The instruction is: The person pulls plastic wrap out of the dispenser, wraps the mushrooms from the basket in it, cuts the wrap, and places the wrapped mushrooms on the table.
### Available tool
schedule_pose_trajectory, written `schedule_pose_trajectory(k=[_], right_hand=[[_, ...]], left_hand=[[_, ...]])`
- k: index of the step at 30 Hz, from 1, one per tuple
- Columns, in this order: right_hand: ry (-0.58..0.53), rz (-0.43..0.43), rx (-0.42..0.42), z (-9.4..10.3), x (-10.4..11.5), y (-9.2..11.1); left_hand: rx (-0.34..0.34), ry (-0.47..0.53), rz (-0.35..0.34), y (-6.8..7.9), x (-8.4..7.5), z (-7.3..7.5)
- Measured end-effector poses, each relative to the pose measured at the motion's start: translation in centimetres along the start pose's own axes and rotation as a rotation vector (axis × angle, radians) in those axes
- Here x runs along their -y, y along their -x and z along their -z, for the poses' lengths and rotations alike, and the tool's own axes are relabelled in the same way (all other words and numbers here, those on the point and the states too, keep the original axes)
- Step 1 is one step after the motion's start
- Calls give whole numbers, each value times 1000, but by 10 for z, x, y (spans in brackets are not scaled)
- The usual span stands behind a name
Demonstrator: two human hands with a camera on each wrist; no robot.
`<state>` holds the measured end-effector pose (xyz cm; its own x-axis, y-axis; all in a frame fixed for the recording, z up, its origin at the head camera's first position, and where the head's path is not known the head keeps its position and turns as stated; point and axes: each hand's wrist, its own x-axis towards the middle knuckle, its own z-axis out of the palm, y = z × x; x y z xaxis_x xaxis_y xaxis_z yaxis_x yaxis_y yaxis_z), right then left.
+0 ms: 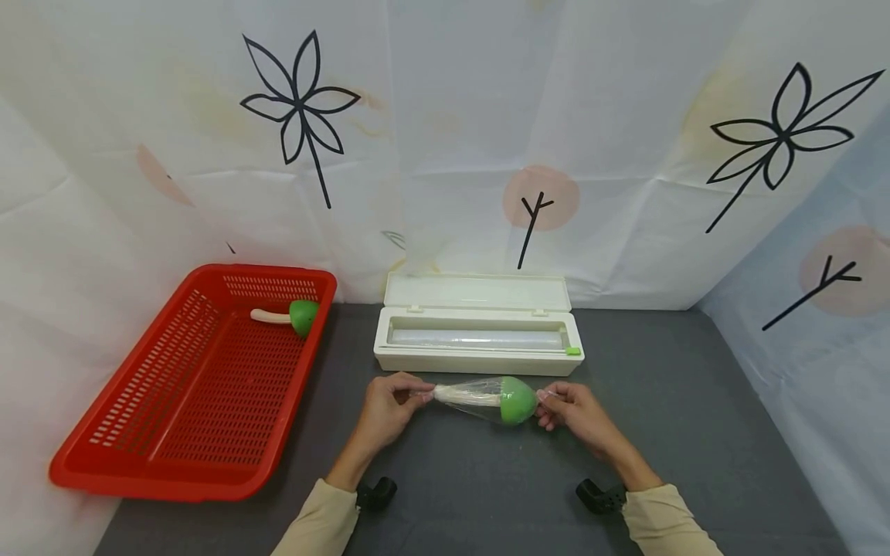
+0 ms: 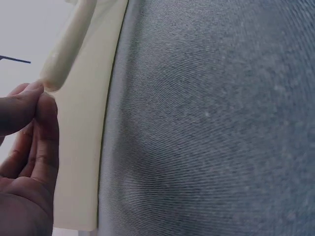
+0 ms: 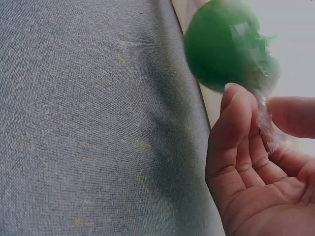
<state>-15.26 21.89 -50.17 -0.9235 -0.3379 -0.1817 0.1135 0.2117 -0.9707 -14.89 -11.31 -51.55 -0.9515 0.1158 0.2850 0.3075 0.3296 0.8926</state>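
A toy mushroom with a green cap [image 1: 518, 400] and pale stem lies sideways between the hands, wrapped in clear cling film [image 1: 462, 392]. My left hand [image 1: 389, 405] pinches the wrap at the stem end. In the left wrist view, thumb and forefinger meet right at the tip of the stem [image 2: 69, 46]. At the cap end, my right hand [image 1: 573, 413] grips the gathered film. The right wrist view shows a twisted tail of film [image 3: 266, 123] between thumb and fingers, just beyond the green cap [image 3: 216, 44].
Just behind the hands stands a white cling film box [image 1: 480, 361], lid raised, with a roll [image 1: 476, 338] inside. At the left sits a red basket [image 1: 278, 432] holding another green-capped toy mushroom [image 1: 303, 315]. A patterned cloth [image 1: 445, 154] hangs behind the dark tabletop [image 1: 487, 494].
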Motion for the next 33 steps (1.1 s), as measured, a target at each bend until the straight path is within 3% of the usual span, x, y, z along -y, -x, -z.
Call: schedule_pose_trajectory(k=[4,8,14,18,22,27,29,33], right_hand=[[-36,-30,-18,2,-2,1],[-47,-39,-56,1,-4,0],[-63,-35,-145,-4,-4,-2],[-64,-34,-173,-5,-3,-3],[-62,-50,-193,-5,-4,-2],[-93,-51,-187,-2,-4,0],[-98,-42,-176,0,-4,1],[-58,-28,-163,3,-3,2]], left_hand=[[-3,-24,61,2,4,-2],[-62,-70,134,3,6,-7],[-130,-151,147,3,3,-15],[-97,-94,164,3,4,-13],[-51,48,245,1,8,-10],[-59,134,270,2,9,-6],[-60,85,249,3,9,-5],[-21,-118,182,4,8,-5]])
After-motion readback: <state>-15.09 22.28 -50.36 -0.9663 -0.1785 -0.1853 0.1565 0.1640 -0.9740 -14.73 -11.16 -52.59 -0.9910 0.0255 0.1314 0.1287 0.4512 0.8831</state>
